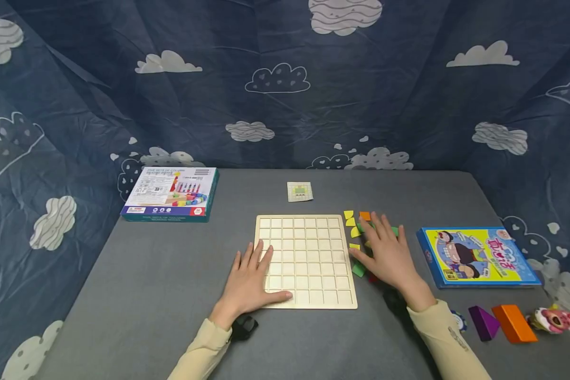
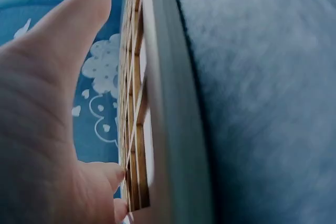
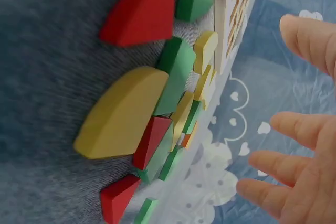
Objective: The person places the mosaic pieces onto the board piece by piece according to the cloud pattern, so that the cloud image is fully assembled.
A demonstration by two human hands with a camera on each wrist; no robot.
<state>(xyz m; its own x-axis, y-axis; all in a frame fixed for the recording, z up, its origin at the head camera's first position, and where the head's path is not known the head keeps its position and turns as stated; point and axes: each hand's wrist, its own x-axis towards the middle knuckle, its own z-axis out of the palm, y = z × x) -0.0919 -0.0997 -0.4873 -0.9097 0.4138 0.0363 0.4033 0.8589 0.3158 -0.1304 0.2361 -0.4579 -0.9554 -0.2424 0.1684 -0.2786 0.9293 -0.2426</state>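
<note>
Your left hand (image 1: 249, 279) lies flat and released on the grid board (image 1: 306, 258) at its 8 o'clock corner. Your right hand (image 1: 385, 253), fingers spread and grasping nothing, hovers over the coloured pieces (image 3: 126, 111) at the board's 3 o'clock. A careless sweep could scatter them across the tabletop (image 1: 171, 295).

Cream long sleeves (image 1: 204, 351), black wrist cameras (image 1: 243, 326)
</note>
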